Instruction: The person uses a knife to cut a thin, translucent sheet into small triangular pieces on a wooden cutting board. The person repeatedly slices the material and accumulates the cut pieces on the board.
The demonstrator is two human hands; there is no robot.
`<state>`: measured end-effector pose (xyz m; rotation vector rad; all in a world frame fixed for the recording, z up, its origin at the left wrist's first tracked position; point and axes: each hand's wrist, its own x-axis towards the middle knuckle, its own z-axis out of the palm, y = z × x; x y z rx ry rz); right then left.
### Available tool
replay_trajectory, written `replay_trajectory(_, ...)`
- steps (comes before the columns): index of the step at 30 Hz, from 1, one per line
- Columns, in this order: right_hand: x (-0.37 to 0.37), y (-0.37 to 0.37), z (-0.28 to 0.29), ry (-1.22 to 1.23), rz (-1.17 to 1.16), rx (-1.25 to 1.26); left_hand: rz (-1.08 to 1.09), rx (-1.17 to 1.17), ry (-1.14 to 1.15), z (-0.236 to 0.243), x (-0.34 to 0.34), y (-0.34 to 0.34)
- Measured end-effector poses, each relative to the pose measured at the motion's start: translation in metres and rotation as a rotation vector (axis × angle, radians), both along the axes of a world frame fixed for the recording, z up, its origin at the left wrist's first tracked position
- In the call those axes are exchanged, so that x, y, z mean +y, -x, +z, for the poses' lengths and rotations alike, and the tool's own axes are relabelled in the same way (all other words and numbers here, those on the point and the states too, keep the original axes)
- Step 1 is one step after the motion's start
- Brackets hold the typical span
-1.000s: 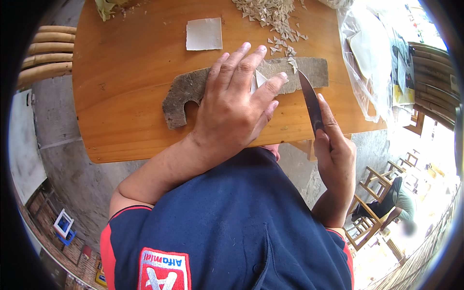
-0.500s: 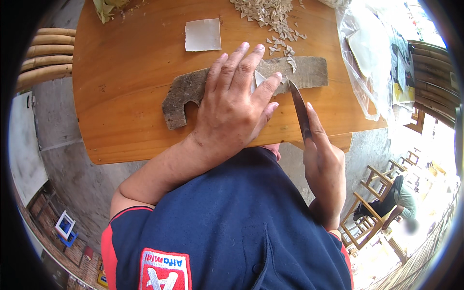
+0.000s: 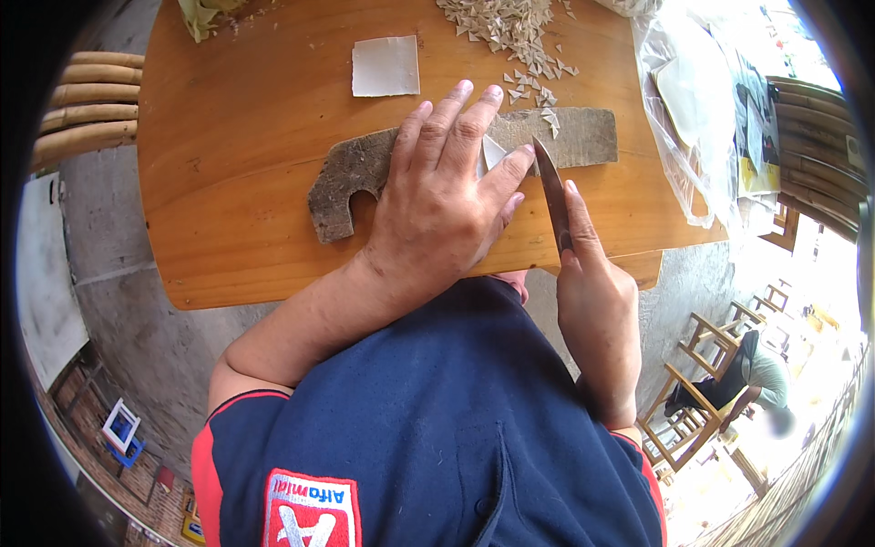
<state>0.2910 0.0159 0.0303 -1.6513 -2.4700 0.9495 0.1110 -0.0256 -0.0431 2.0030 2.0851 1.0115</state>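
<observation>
My left hand (image 3: 447, 182) lies flat across a worn wooden board (image 3: 574, 137), fingers stretched out. Beneath its index finger and thumb a white flat piece (image 3: 493, 151) is pinned to the board; most of it is hidden. In my right hand (image 3: 594, 301) is a knife (image 3: 552, 196), my index finger laid along its back. The blade's tip touches down close to my left thumb tip, at the edge of the white piece. Small triangular cut pieces (image 3: 550, 118) lie on the board's far edge. A whole white square sheet (image 3: 386, 67) rests beyond my left hand.
A heap of small triangular pieces (image 3: 510, 27) covers the far part of the wooden table (image 3: 237, 182). Clear plastic bags (image 3: 679, 128) lie along the right edge. Pale yellowish scraps (image 3: 202, 16) are at the far left. A person (image 3: 761, 374) bends near wooden chairs at the right.
The knife has shifted left, its tip now nearer my left thumb. A small white piece that was beside the thumb no longer shows there. My left hand stays nearly still.
</observation>
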Motion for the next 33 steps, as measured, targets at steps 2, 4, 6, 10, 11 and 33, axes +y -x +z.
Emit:
replay_trajectory(2, -0.002, 0.000, -0.004, -0.067, 0.042, 0.035, 0.004, 0.007, 0.001, 0.000, -0.001, 0.000)
replay_trajectory(4, -0.003, -0.001, -0.006, -0.133, 0.110, 0.052, -0.001, 0.009, 0.001, 0.000, 0.000, 0.000)
replay_trajectory(6, -0.002, -0.002, -0.009, -0.198, 0.213, 0.057, -0.003, 0.009, 0.002, 0.001, 0.000, 0.000)
replay_trajectory(10, -0.007, 0.004, -0.006, -0.171, 0.191, 0.023, -0.005, 0.007, 0.005, 0.001, 0.000, -0.001)
replay_trajectory(11, -0.009, 0.006, -0.007, -0.176, 0.193, 0.013, -0.007, 0.008, 0.004, 0.000, 0.000, -0.001)
replay_trajectory(33, 0.039, -0.027, -0.002, -0.175, 0.323, -0.001, 0.014, -0.048, -0.106, -0.005, -0.002, 0.002)
